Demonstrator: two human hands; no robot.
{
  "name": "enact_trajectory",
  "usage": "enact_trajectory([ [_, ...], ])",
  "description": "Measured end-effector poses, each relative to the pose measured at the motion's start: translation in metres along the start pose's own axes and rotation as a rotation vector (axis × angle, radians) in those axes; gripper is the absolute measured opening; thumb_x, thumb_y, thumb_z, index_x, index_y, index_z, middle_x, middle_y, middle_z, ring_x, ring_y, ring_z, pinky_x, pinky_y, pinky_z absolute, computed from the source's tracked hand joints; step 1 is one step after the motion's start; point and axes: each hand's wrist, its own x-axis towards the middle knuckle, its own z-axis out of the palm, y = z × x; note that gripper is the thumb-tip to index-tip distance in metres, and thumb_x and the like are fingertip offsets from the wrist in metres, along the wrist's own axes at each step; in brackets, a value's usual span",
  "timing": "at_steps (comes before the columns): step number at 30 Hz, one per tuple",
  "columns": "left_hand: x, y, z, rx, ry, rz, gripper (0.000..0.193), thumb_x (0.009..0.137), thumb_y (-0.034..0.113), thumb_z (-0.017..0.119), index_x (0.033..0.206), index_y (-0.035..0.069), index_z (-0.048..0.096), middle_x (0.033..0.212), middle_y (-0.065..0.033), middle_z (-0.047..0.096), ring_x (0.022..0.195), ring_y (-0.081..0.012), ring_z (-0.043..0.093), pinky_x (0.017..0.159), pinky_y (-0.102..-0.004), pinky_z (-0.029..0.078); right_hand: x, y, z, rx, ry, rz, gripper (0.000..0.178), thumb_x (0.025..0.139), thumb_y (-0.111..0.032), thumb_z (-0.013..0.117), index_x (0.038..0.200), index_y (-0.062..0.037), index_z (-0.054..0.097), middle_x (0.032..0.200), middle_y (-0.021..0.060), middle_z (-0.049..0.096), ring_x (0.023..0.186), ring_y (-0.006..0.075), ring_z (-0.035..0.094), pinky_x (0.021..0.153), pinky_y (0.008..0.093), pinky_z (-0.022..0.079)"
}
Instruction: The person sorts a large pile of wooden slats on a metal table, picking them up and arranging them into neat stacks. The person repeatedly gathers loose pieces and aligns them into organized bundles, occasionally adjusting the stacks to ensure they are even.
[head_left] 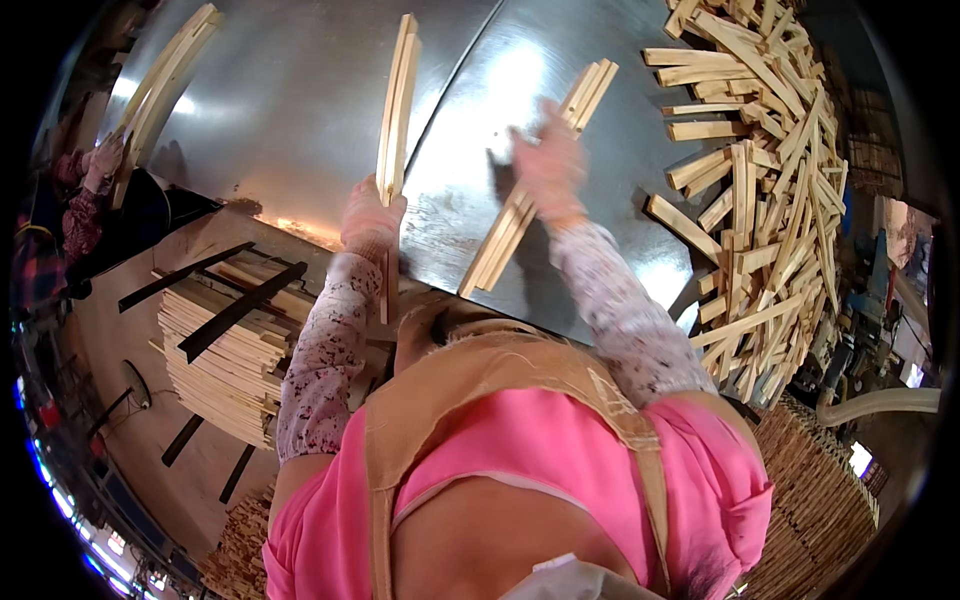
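My left hand (372,216) is closed around a bundle of long, pale wooden strips (400,110). The bundle points away from me, its lower end reaching past the near edge of the metal table (300,100). My right hand (550,168), smeared by motion, is over a second bundle of wooden strips (497,245) that lies slanted. Its thumb and fingers look spread apart, and the palm hides the middle of those strips. Patterned sleeves cover both my forearms.
A big loose heap of wooden pieces (765,250) covers the table's right side. Lower left, stacked strips (220,345) sit among dark bars (245,310). At far left, another person's hand (103,160) holds long strips (165,85). A seam (450,88) crosses the tabletop.
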Motion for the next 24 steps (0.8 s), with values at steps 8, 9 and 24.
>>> enact_trajectory([
  [8, 0.029, 0.009, -0.062, -0.127, -0.135, 0.038, 0.071, 0.096, 0.038, 0.069, 0.151, -0.004, 0.053, 0.135, -0.0293, 0.068, 0.129, -0.0398, 0.066, 0.114, -0.0449, 0.049, -0.058, 0.088, -0.008, 0.322, -0.283, 0.427, 0.059, 0.096, -0.047, 0.065, 0.122, 0.0058, 0.072, 0.100, 0.0253, 0.076, 0.093, 0.0397, 0.070, 0.093, 0.0433, 0.054],
  [9, 0.029, 0.006, -0.063, -0.117, -0.121, 0.059, 0.071, 0.096, 0.038, 0.070, 0.150, -0.003, 0.054, 0.133, -0.0284, 0.070, 0.125, -0.0398, 0.067, 0.112, -0.0448, 0.050, -0.051, 0.088, -0.015, 0.360, -0.329, 0.460, 0.059, 0.097, -0.048, 0.063, 0.119, 0.0055, 0.073, 0.098, 0.0261, 0.075, 0.091, 0.0398, 0.070, 0.092, 0.0436, 0.053],
  [24, 0.068, -0.062, -0.092, -0.050, -0.166, 0.138, 0.090, 0.088, 0.049, 0.075, 0.157, -0.004, 0.050, 0.146, -0.0259, 0.065, 0.134, -0.0369, 0.063, 0.117, -0.0406, 0.045, 0.103, -0.087, -0.006, -0.563, -0.723, -1.354, 0.012, 0.098, -0.031, 0.068, 0.103, -0.0236, 0.076, 0.093, 0.0027, 0.073, 0.099, 0.0252, 0.072, 0.088, 0.0433, 0.058],
])
